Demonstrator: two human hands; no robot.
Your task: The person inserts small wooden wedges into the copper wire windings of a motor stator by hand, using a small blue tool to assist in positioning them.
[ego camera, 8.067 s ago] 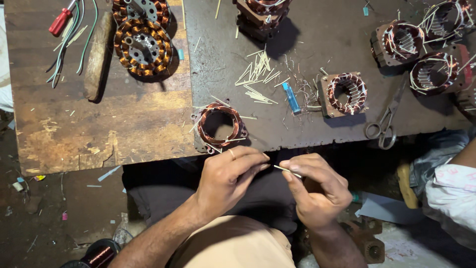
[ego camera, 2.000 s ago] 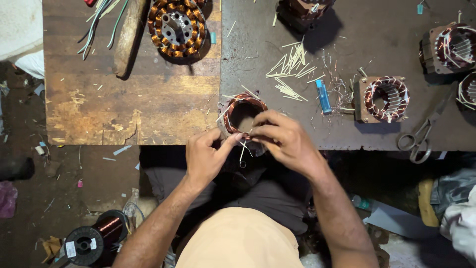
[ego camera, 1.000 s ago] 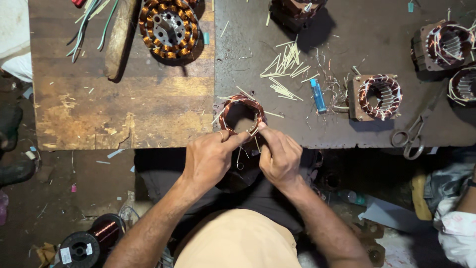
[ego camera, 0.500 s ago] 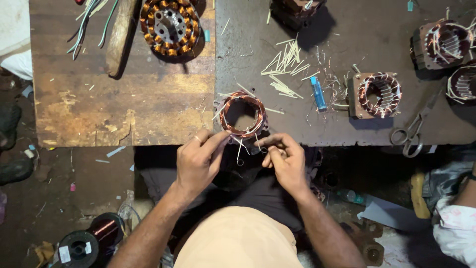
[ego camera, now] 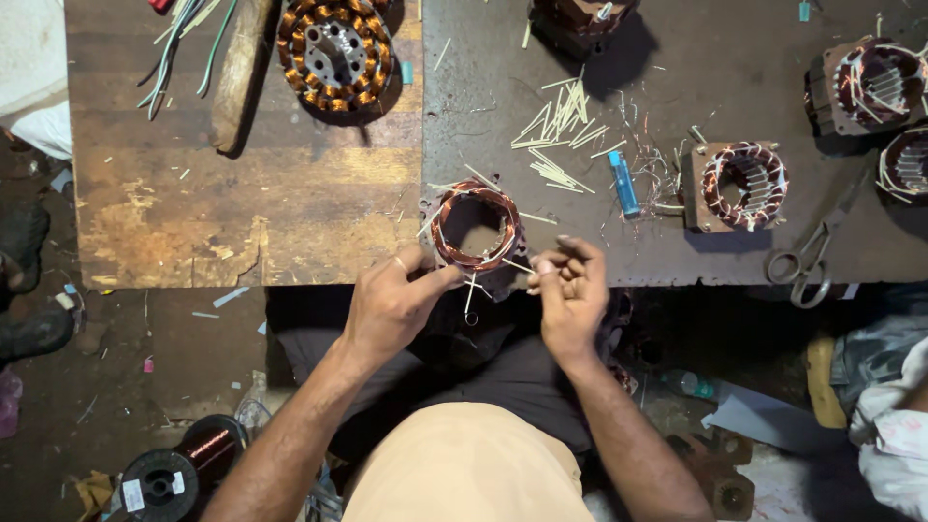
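Note:
A motor stator with copper windings (ego camera: pixel 476 229) sits at the near edge of the dark bench (ego camera: pixel 677 58). My left hand (ego camera: pixel 391 304) grips its lower left rim with thumb and fingers. My right hand (ego camera: pixel 570 290) is just right of the stator, fingers pinched on a thin pale sliver (ego camera: pixel 517 266) that points toward the winding. Another thin strip hangs down from the stator's front between my hands.
A pile of pale slivers (ego camera: pixel 561 130) and a small blue lighter (ego camera: pixel 624 184) lie behind the stator. More wound stators (ego camera: pixel 742 184) stand right; scissors (ego camera: pixel 807 256) at the edge. A wooden board (ego camera: pixel 193 193) holds a larger stator (ego camera: pixel 333 48). A wire spool (ego camera: pixel 159 478) is on the floor.
My right hand has drawn back from the stator's rim toward the right, lifting its fingers with the sliver. My left hand stays on the stator's lower left.

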